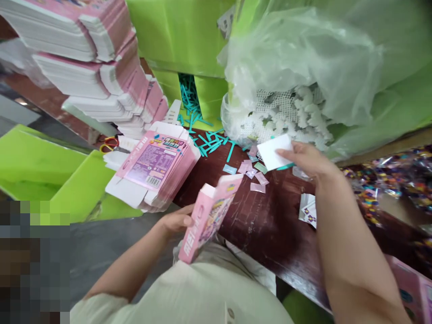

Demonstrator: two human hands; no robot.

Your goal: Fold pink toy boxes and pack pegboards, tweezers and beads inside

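My left hand grips a pink printed carton, held tilted near my body with its end flap raised. My right hand pinches a flat white square between thumb and fingers, above the table's far side. A teal piece shows just under that square; whether my hand also holds it, I cannot tell. Small pastel sachets lie scattered below and left of my right hand. Teal plastic sticks are strewn further left. A stack of flattened pink cartons rests beyond my left hand.
Tall piles of flat cartons rise at far left, with yellow-and-red-handled scissors nearby. A clear bag of white mesh pieces stands at the back. Colourful packets lie at right. The dark red table ends near my shirt.
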